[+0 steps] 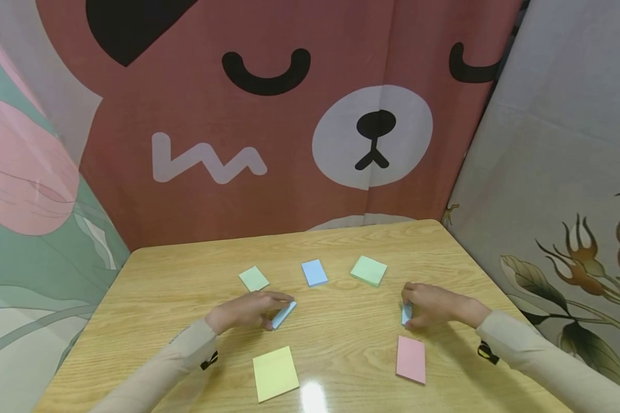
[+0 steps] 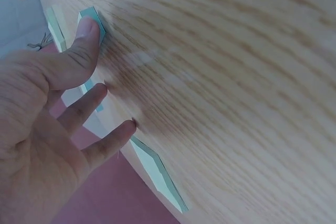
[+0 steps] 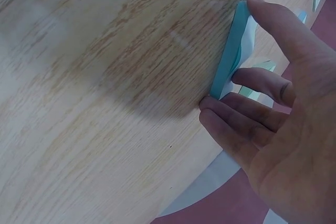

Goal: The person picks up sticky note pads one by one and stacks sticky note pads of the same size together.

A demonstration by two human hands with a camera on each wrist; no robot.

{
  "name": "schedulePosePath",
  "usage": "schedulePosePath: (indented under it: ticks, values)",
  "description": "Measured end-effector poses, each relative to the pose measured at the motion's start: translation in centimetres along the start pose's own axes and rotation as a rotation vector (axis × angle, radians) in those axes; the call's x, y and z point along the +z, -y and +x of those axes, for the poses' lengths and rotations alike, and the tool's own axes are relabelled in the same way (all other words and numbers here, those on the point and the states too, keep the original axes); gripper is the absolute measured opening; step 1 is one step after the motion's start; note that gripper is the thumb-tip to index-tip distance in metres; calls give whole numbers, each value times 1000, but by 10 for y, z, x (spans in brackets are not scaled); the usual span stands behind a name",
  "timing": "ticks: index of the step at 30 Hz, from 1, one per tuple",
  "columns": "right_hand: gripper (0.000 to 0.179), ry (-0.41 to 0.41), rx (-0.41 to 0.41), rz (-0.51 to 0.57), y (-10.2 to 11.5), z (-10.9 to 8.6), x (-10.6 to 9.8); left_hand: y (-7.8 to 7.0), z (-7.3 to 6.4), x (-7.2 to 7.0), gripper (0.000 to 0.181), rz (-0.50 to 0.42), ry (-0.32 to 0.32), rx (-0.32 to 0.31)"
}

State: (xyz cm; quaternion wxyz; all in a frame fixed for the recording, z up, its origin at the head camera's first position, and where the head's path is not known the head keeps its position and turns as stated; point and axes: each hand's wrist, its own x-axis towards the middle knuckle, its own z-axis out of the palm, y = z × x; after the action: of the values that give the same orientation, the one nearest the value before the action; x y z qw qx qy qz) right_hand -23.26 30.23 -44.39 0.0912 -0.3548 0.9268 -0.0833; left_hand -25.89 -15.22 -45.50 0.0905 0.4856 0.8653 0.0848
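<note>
My left hand (image 1: pixel 248 311) pinches a light blue sticky-note pad (image 1: pixel 284 315), thumb at its near end and fingers at its far end. That pad is tilted up on an edge over the wooden table (image 1: pixel 346 338); in the left wrist view the thumb covers part of the pad (image 2: pixel 93 14). Across the table, my right hand (image 1: pixel 436 304) grips another light blue sticky-note pad (image 1: pixel 406 314) by its two ends. The right wrist view shows this pad (image 3: pixel 229 51) standing on edge, its sheets slightly fanned, between the thumb and the fingertips.
Farther back lie a pale green pad (image 1: pixel 254 279), a blue pad (image 1: pixel 314 273) and a green pad (image 1: pixel 369 271). Nearer me are a yellow pad (image 1: pixel 276 374) at left and a pink pad (image 1: pixel 410 359) at right. A printed curtain (image 1: pixel 289 201) hangs behind the table.
</note>
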Motion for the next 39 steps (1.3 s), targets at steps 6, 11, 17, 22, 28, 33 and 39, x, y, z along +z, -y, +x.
schedulePosePath:
  ticks: [6,11,17,22,28,33,39]
  values:
    - [33,-17,-27,0,-1,-1,2,-1,0,-1,66,-51,8,-9]
    - [32,-19,-21,7,0,0,2,0,0,0,67,-61,0,-11]
    - [31,-8,0,-4,3,3,1,1,0,1,68,-66,-10,-14]
    - [32,-10,-6,-4,6,3,0,0,0,0,66,-79,-33,-6]
    - [33,-4,-5,0,9,2,-2,-2,1,2,65,-84,-57,-31]
    - [33,-2,0,-4,9,2,-2,-2,1,6,65,-77,-76,-54]
    - [33,-5,3,-18,7,3,0,-3,1,10,69,-70,-97,-76]
